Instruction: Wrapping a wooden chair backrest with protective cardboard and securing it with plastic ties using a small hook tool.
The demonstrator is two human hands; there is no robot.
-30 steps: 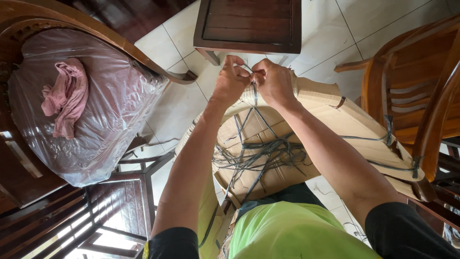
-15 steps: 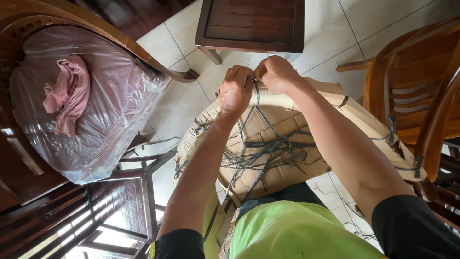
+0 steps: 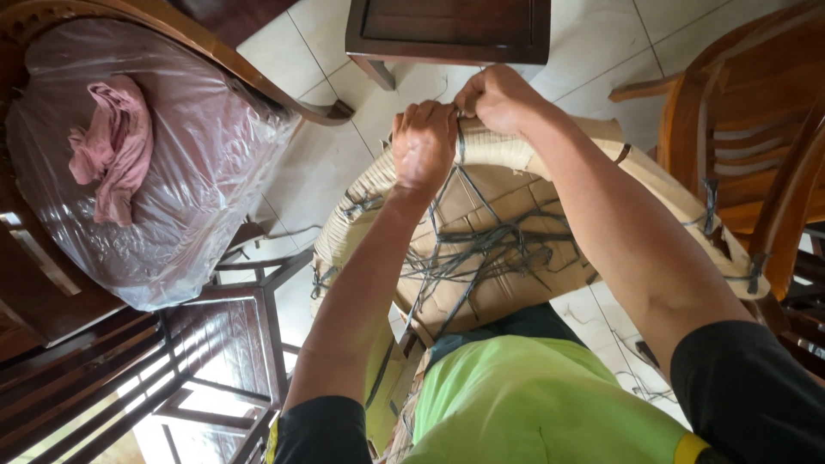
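Note:
A chair frame wrapped in tan cardboard (image 3: 524,155) curves across my lap, tied with dark plastic strings (image 3: 481,249) that cross and bunch over a flat cardboard panel. My left hand (image 3: 424,144) is closed around the top of the wrapped curve, pinching a string there. My right hand (image 3: 497,96) sits right beside it, fingers closed on the same string at the top edge. Both forearms reach forward over my green shirt.
A wooden chair with a plastic-covered cushion (image 3: 163,172) and a pink cloth (image 3: 116,146) stands at left. A dark wooden table (image 3: 451,34) is ahead. More wooden chairs (image 3: 748,129) stand at right. A dark wooden frame (image 3: 215,344) lies low left on the white tiled floor.
Both hands stay together at the top of the wrapped curve. The wrapped frame has turned, so more of its curved left side shows now.

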